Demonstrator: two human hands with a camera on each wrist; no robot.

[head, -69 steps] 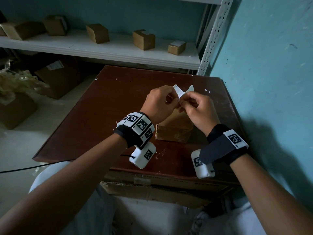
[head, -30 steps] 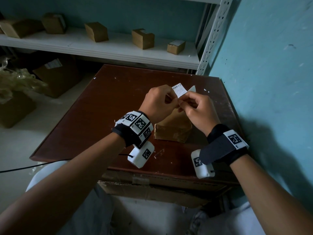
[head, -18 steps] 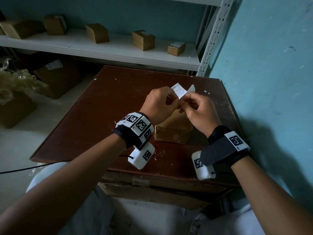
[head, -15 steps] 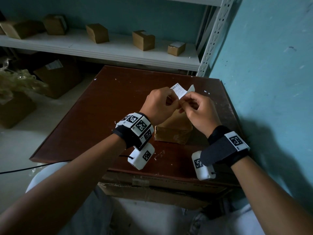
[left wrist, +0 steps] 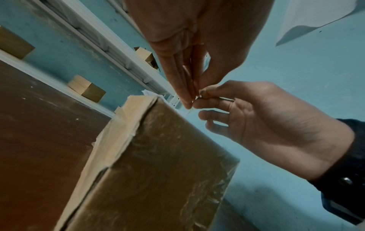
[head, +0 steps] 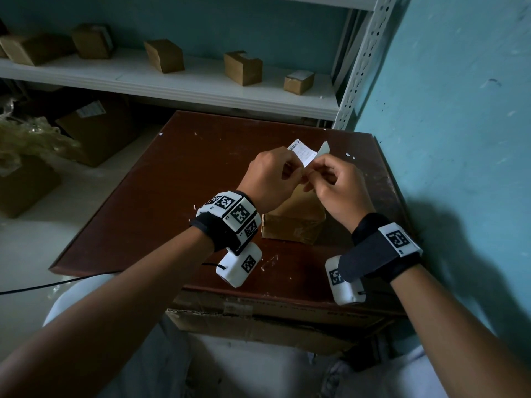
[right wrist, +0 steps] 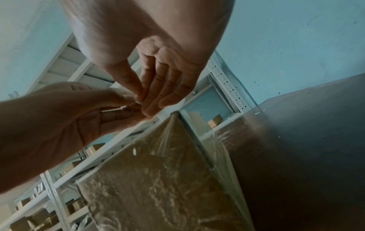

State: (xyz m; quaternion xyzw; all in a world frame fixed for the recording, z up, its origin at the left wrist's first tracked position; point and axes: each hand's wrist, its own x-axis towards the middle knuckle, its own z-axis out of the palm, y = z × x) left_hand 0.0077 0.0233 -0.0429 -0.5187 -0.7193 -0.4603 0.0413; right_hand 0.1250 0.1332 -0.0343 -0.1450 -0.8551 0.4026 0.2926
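Note:
A small white printed label [head: 301, 153] and its blank backing strip [head: 323, 147] stand up between my two hands, splayed apart at the top. My left hand [head: 290, 170] pinches the printed piece at its lower end. My right hand [head: 311, 173] pinches the backing; its fingertips [left wrist: 203, 95] meet the left ones. Both hands hover just above a taped brown cardboard box [head: 294, 222] on the dark red-brown table [head: 149, 202]. In the wrist views the box's tape-covered top [left wrist: 158, 164] [right wrist: 158, 179] lies below the pinching fingers.
A white metal shelf [head: 172, 84] behind the table carries several small cardboard boxes [head: 242, 68]. A teal wall [head: 445, 124] bounds the table on the right. Larger cartons [head: 94, 130] and crumpled plastic wrap [head: 26, 139] sit on the floor at left. A flattened carton [head: 258, 320] lies under the table's front edge.
The label and its backing have spread slightly further apart at the top. Both hands stay pinched together above the box, almost unmoved.

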